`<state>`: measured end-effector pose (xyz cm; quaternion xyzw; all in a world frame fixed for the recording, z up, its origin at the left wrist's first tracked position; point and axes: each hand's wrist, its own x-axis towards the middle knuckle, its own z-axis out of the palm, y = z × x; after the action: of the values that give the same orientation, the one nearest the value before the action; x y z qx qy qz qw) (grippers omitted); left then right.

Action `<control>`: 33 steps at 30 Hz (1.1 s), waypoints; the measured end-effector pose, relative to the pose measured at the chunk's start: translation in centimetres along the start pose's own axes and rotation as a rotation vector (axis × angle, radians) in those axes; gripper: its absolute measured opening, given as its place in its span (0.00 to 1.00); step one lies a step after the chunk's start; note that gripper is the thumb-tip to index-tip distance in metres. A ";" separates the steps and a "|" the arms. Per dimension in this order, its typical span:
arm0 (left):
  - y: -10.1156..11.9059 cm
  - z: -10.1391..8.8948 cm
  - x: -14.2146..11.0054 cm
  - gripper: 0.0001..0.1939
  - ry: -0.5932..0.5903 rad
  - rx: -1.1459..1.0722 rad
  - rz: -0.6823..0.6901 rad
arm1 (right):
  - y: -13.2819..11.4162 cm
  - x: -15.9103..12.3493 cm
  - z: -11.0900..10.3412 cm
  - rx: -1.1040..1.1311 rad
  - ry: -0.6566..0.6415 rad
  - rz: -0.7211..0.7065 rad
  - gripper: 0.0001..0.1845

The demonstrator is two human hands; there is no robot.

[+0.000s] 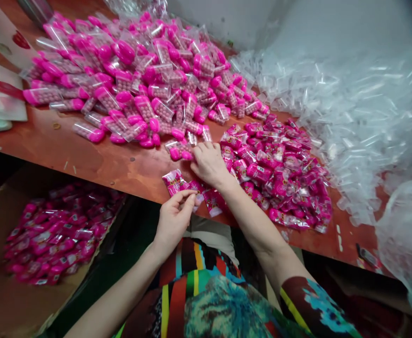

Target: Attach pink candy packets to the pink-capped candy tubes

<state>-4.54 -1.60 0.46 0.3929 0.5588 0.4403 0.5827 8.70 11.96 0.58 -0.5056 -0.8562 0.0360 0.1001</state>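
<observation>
Tube of pink balls (175,153) is lying just left of nearer right hand (209,162), axis and grip unclear, while left hand (176,216) is pinching pink sachet (199,196) at near edge of table (121,171).

Wrappers by the hands (173,182): we see pale print on the pink, too small for us to read.
Wrapped pile (279,180): we make out light and yellowish marks like lettering, but we cannot read a word.
Boxed packs (58,237): we find small white printed patches, too blurred to read.
Red-banded packet (5,89): we can read nothing on it.
</observation>
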 end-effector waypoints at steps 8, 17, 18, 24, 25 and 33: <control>-3.1 1.9 -0.9 0.14 -0.161 0.651 0.434 | 0.3 -9.3 -4.3 0.677 0.412 0.286 0.06; -5.9 3.0 -1.4 0.15 -0.207 1.245 0.819 | -1.3 -18.9 -1.0 0.938 0.414 0.650 0.08; -6.1 3.0 -1.2 0.14 -0.163 1.217 0.860 | -1.5 -19.1 -0.6 0.977 0.424 0.687 0.07; -5.8 2.1 -0.5 0.16 -0.023 1.031 1.085 | -2.8 -17.6 0.4 1.284 0.334 0.770 0.14; -5.6 2.0 -0.5 0.15 -0.033 0.993 1.075 | -2.9 -17.1 0.5 1.308 0.320 0.761 0.14; -3.3 2.8 -0.9 0.20 0.047 0.181 0.188 | -2.5 -15.3 1.2 1.282 0.353 0.711 0.14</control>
<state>-1.46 -3.38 -2.16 0.4839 0.5704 0.4499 0.4879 13.46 -2.56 -2.23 -0.5924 -0.4238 0.4761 0.4927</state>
